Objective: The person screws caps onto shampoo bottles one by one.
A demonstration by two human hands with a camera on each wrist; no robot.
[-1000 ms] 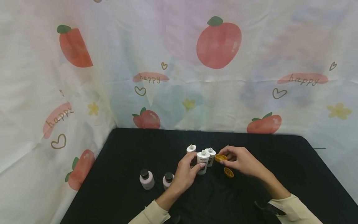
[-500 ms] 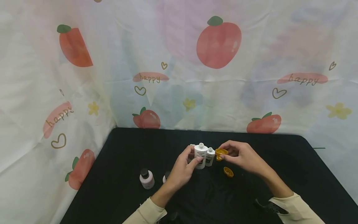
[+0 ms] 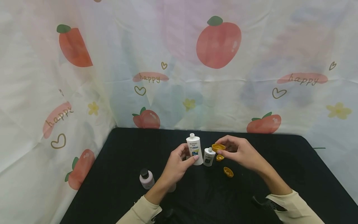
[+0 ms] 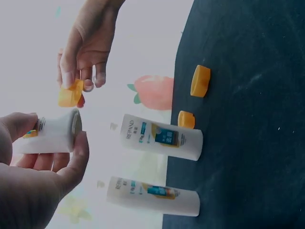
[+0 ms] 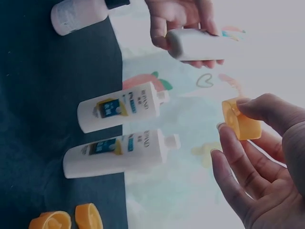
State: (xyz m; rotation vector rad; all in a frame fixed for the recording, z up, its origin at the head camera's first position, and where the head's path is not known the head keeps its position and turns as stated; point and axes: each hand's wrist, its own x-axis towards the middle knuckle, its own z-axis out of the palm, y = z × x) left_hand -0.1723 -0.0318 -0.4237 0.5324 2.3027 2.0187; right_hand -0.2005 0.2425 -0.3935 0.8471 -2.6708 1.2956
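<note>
My left hand [image 3: 176, 165] holds a white, uncapped shampoo bottle [image 3: 193, 146] upright, raised off the black table, thumb across its front. Between thumb and fingers, my right hand [image 3: 240, 152] pinches an orange-yellow bottle cap [image 3: 218, 147] with its hollow side showing in the head view, a short way right of the bottle's neck. Two more uncapped white shampoo bottles stand on the table: a right one [image 3: 208, 157], and another [image 4: 152, 195] that is mostly hidden behind my left hand in the head view. Two loose orange-yellow caps [image 3: 228, 172] lie near my right hand.
A pale pink bottle with a black lid [image 3: 146, 179] stands left of my left forearm. A second pale bottle [image 3: 172, 188] is mostly covered by that forearm. The black table [image 3: 274, 174] ends at a printed curtain [image 3: 223, 102] behind and at the left.
My left hand has lifted the shampoo bottle up and to the left. My right hand has risen slightly with its cap, revealing another cap on the table beneath.
</note>
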